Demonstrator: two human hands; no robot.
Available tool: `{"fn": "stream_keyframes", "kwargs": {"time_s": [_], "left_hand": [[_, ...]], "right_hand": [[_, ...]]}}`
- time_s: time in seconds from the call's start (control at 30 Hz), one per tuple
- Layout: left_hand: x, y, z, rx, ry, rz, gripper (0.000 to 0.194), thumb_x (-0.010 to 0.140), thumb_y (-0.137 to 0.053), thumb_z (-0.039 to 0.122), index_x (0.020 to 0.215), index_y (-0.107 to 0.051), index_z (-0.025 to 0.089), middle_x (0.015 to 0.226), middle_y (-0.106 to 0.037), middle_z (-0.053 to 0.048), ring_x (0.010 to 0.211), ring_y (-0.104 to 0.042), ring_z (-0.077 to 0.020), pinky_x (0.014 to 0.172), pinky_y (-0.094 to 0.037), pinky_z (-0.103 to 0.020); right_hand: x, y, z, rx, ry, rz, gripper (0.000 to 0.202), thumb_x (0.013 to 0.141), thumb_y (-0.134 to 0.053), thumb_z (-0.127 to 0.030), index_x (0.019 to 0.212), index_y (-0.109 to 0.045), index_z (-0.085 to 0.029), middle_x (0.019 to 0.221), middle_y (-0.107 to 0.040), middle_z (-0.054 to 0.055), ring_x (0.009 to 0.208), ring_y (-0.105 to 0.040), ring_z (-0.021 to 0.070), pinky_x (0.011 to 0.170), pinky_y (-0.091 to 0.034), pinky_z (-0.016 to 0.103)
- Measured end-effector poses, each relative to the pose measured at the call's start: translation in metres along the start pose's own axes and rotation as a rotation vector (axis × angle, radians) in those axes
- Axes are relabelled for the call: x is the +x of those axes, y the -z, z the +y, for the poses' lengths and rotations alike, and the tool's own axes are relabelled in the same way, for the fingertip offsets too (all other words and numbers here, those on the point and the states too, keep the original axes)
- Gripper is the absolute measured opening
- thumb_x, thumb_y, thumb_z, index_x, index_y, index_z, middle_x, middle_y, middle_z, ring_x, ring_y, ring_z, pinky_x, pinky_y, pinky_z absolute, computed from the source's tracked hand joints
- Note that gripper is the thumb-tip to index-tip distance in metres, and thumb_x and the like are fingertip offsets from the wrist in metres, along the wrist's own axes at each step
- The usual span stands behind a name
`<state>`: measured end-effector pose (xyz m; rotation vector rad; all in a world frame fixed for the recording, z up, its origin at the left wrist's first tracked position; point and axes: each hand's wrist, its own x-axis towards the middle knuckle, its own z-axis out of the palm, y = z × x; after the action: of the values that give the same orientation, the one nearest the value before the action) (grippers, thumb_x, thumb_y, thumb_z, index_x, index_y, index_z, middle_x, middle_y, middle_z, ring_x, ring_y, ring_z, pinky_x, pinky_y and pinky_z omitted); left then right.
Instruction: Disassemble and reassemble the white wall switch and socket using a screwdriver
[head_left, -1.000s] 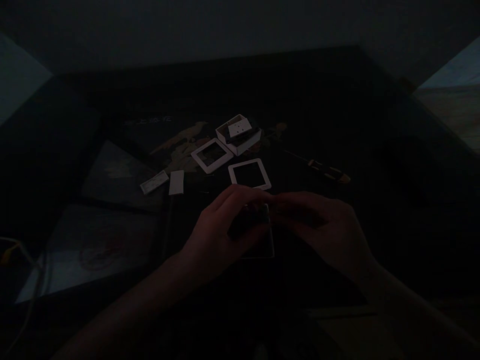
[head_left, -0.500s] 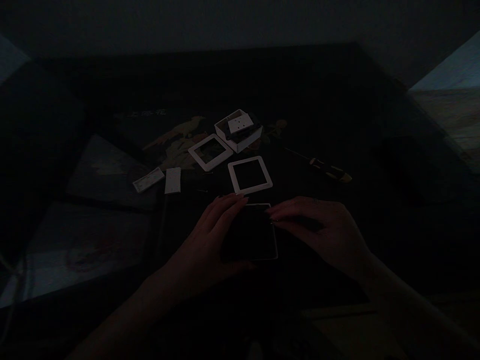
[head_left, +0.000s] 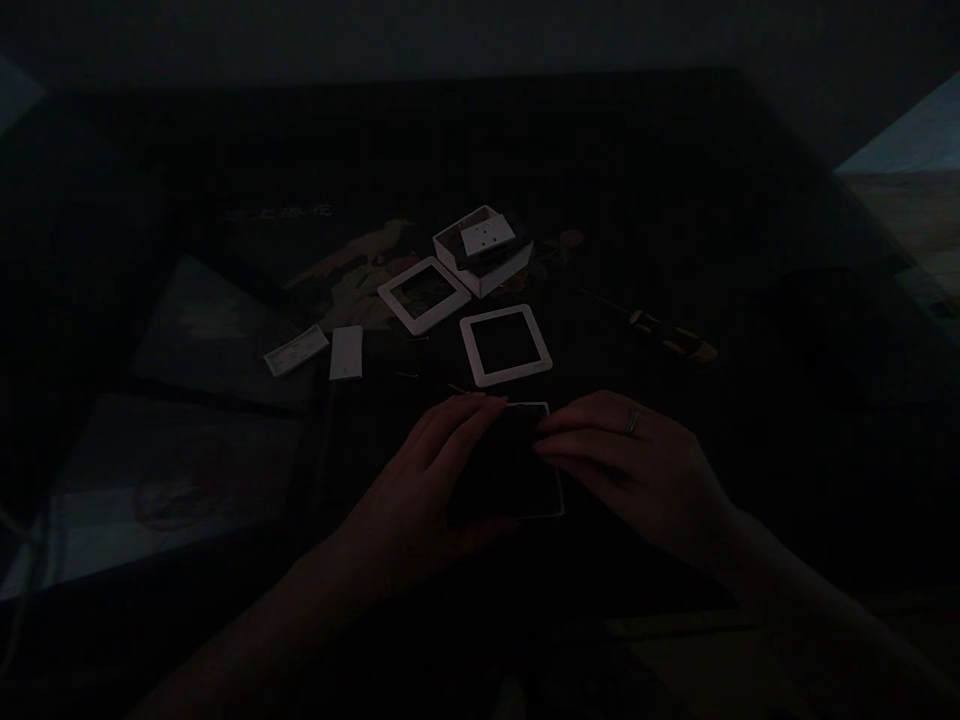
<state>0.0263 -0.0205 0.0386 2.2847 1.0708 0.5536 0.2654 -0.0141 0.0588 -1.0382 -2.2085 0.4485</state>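
The picture is very dark. My left hand (head_left: 435, 460) curves round the left side of a square box with a thin white rim (head_left: 560, 490) and a dark inside. Its fingers lie at the far edge and its thumb at the near edge. At the box's right edge, my right hand (head_left: 641, 450) has its fingertips pressed together just over the inside. Whether something small is between them is too dark to tell. Beyond the box lies a white square frame (head_left: 511, 377), and a few thin screws (head_left: 407, 375) are scattered left of it.
A second white frame (head_left: 431, 320) leans or lies beside a white box (head_left: 499, 280) bearing a socket insert (head_left: 487, 235). Two white rectangular plates (head_left: 346, 353) (head_left: 296, 351) are at left. A screwdriver (head_left: 671, 335) lies at right on the dark table.
My right fingertips have shifted slightly inward over the box, and the hand has turned so a ring shows. My left hand keeps its grip. The view has tilted a little.
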Motion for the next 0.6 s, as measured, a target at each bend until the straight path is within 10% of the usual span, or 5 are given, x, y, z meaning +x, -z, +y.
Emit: {"fn": "stream_keyframes", "kwargs": {"time_s": [0.6], "left_hand": [[0.0038, 0.0011, -0.0033, -0.009, -0.063, 0.006, 0.092, 0.076, -0.085, 0.034, 0.148, -0.028, 0.023, 0.147, -0.05, -0.015, 0.138, -0.044, -0.0318, 0.116, -0.042, -0.051]], "right_hand": [[-0.0002, 0.0019, -0.0034, -0.174, 0.14, -0.074, 0.022, 0.094, -0.054, -0.009, 0.093, -0.076, -0.014, 0.097, -0.079, 0.011, 0.089, -0.074, 0.0229, 0.071, -0.064, 0.034]]}}
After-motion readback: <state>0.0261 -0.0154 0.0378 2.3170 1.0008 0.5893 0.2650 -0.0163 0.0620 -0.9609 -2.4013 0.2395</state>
